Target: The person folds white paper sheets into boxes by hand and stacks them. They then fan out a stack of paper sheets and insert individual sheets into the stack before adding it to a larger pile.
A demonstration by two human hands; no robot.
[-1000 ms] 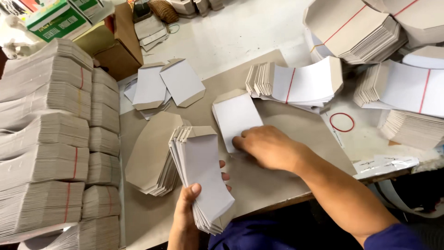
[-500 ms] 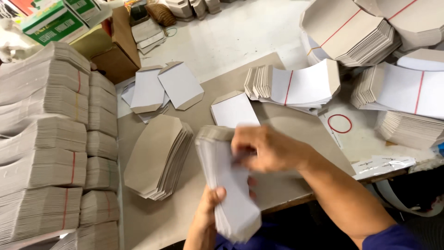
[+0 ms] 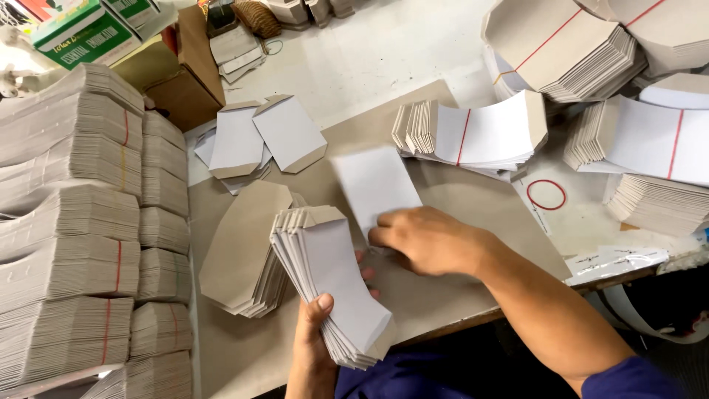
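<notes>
Envelope stack [image 3: 336,292] clasped in left hand [image 3: 314,347] grip, fingers mostly hidden; right hand [image 3: 428,240] grip flat, pressing loose envelope [image 3: 373,185].

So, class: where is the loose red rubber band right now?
In the head view, the red band lies flat on the table's right side, just right of the brown board and below the banded white stack.

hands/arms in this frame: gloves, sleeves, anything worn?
No gloves: both the left hand and the right hand are bare, with no rings or watch showing. The right forearm is uncovered up to a short dark blue sleeve at the frame's lower edge.
</notes>
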